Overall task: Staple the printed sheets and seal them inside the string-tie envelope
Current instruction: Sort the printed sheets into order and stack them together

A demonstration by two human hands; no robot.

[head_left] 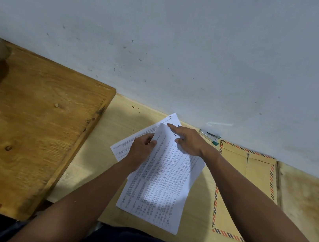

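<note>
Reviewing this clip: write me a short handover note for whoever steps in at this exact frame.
Left hand: grips the left edge of the top printed sheet, fingers curled round it.
Right hand: open, fingers straight, pressing near the top of that sheet.
Things: a second sheet lies askew underneath, sticking out to the left. The stapler sits untouched by the wall. The envelope lies flat to the right of the sheets.
Done: sheets are being gathered; no staple that I can see.
Left: square the sheets, staple them, slide them into the envelope, tie its string.
</note>
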